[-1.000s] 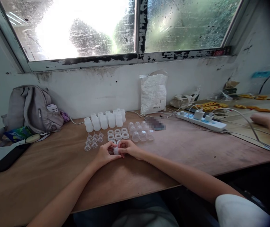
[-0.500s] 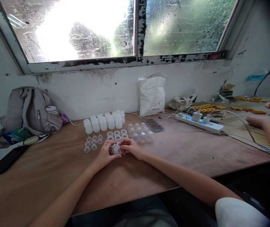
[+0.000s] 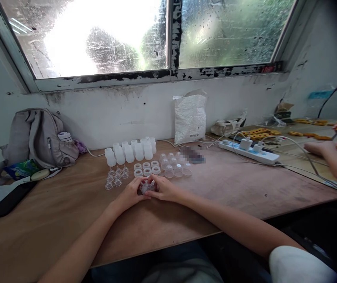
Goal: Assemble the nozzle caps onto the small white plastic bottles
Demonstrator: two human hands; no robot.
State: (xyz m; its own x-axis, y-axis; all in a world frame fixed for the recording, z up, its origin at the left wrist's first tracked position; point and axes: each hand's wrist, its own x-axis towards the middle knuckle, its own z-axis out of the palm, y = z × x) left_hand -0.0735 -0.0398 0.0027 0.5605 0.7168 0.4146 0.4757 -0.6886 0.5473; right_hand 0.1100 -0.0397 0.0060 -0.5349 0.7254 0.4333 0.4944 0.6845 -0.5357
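Observation:
My left hand [image 3: 134, 189] and my right hand [image 3: 162, 188] curve round a small cluster of clear plastic pieces [image 3: 147, 188] low over the table, fingertips meeting at the top and thumbs at the near side. The fingers hide much of the cluster, so its exact kind is unclear. Just beyond my hands sit rows of translucent rings [image 3: 147, 171]. Clear nipple-shaped pieces [image 3: 117, 182] stand in rows to the left. To the right are clear dome-shaped caps [image 3: 178, 170]. Frosted white bottles [image 3: 129, 153] line up behind.
A grey backpack [image 3: 35, 137] leans on the wall at left, near a black flat object [image 3: 7, 202]. A white plastic bag [image 3: 190, 118] stands at the back. A power strip [image 3: 249, 152] with cables lies right. Another person's hand [image 3: 323, 148] works beside yellow parts [image 3: 259, 134].
My right hand has closed in round the cluster, its thumb now near the left thumb. The pieces have tilted or turned slightly. The other person's hands have shifted at the right.

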